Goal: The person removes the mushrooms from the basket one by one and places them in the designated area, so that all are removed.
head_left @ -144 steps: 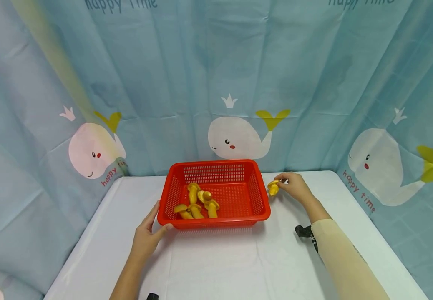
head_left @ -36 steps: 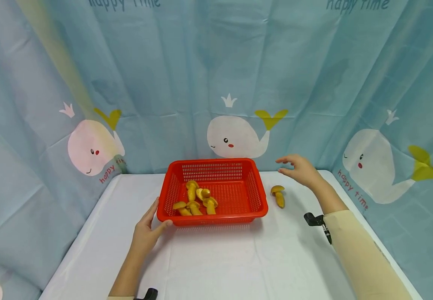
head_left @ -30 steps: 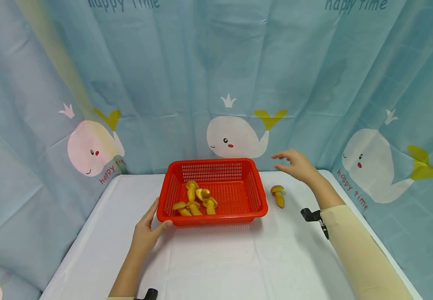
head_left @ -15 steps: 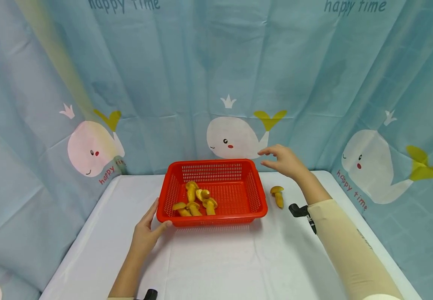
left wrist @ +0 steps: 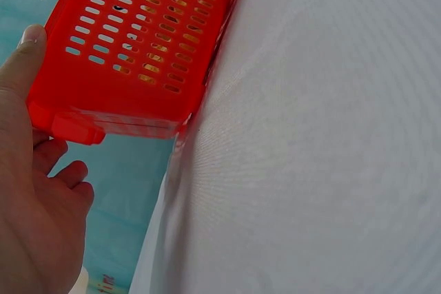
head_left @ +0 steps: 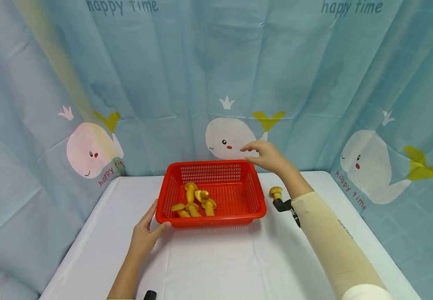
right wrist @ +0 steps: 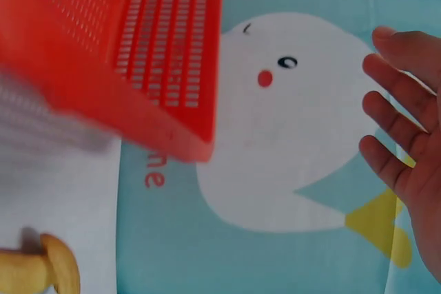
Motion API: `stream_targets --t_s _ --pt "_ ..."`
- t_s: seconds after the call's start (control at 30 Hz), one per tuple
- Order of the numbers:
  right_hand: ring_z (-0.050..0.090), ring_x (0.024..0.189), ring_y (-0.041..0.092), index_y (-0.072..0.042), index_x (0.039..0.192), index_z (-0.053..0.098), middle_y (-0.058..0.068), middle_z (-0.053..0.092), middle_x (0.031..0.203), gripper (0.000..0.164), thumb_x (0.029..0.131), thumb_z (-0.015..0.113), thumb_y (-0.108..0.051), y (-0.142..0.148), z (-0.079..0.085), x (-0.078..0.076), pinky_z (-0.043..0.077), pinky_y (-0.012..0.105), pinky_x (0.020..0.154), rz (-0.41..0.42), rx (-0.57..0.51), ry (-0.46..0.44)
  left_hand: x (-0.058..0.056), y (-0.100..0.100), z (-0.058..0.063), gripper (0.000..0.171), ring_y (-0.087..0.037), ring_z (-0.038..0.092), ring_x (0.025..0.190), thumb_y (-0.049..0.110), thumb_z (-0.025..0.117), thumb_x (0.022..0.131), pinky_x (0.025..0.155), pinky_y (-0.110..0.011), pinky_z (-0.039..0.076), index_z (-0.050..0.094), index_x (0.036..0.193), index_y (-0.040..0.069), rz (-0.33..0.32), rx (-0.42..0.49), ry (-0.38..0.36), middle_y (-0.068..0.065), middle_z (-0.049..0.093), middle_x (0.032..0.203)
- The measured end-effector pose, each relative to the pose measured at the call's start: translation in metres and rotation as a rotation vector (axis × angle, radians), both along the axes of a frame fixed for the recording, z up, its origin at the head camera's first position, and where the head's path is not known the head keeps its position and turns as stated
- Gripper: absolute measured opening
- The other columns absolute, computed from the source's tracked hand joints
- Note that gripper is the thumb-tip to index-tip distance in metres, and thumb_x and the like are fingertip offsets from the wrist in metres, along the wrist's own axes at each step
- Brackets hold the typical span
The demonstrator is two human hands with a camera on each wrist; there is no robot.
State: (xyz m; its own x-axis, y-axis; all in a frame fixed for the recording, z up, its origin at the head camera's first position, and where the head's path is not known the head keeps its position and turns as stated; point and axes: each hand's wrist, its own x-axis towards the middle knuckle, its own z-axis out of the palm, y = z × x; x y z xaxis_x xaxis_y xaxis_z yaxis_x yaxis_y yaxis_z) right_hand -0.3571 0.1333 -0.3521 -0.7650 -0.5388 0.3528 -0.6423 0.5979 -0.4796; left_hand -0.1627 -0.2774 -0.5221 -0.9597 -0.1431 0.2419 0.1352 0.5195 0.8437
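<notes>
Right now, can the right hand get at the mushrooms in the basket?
Probably yes: the right hand, holding nothing, is near the far right corner of the red basket, whose open top leaves the mushrooms uncovered.

From where I stand, the right hand point(head_left: 266, 156) and left hand point(head_left: 144, 238) are bare. A long cream right sleeve point(head_left: 325, 237) fills the lower right, small dark lettering point(head_left: 346, 230) running along it, white cloth point(head_left: 366, 292) below. At its cuff sits a black, blunt-ended wrist device point(head_left: 282, 205) with a pale-banded stem point(head_left: 295, 217); another black piece point(head_left: 150, 295) shows at bottom left of centre, beside a sliver of cream left sleeve point(head_left: 120, 298).
</notes>
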Motion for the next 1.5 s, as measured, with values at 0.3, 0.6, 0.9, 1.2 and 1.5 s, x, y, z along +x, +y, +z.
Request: stream_targets --t_s 0.3,0.6,0.9,1.2,1.5 --pt "0.059 0.117 0.026 -0.015 0.125 0.073 0.004 0.070 0.127 0.030 0.095 0.074 -0.018 -0.034 0.005 -0.005 0.049 0.048 0.104 0.078 0.016 0.003 0.002 0.001 0.003 0.086 -0.018 0.031 0.154 0.035 0.080 0.089 0.116 -0.044 0.035 0.031 0.160 0.037 0.010 -0.012 -0.001 0.008 0.034 0.165" --pt "0.060 0.120 0.027 -0.011 0.127 0.073 0.006 0.070 0.128 0.032 0.095 0.074 -0.016 -0.066 0.007 -0.007 0.048 0.045 0.107 0.144 0.043 0.020 0.001 0.000 0.000 0.086 -0.018 0.030 0.154 0.037 0.080 0.089 0.115 -0.047 0.036 0.030 0.160 0.040 0.013 -0.017 -0.004 0.008 0.034 0.166" --pt "0.061 0.121 0.025 -0.011 0.126 0.073 0.004 0.070 0.130 0.033 0.095 0.074 -0.019 -0.101 -0.001 -0.008 0.049 0.041 0.108 0.194 0.104 0.013 0.001 -0.002 -0.004 0.086 -0.018 0.031 0.154 0.035 0.081 0.089 0.113 -0.015 0.031 0.032 0.160 0.038 0.006 -0.014 0.011 0.005 0.035 0.165" --pt "0.059 0.126 0.021 -0.014 0.128 0.072 0.001 0.069 0.130 0.034 0.096 0.075 -0.023 -0.128 -0.013 -0.012 0.047 0.040 0.110 0.220 0.092 -0.053 0.001 -0.001 -0.002 0.087 -0.019 0.031 0.154 0.036 0.081 0.088 0.116 -0.047 0.035 0.032 0.160 0.038 0.009 -0.015 0.014 0.008 0.035 0.165" --pt "0.062 0.123 0.025 -0.011 0.127 0.072 0.004 0.071 0.127 0.033 0.095 0.074 -0.020 -0.147 -0.029 -0.022 0.051 0.043 0.106 0.252 0.073 -0.132 0.000 -0.001 -0.002 0.087 -0.020 0.031 0.154 0.037 0.081 0.088 0.117 -0.050 0.036 0.031 0.160 0.038 0.007 -0.007 0.010 0.009 0.034 0.165"
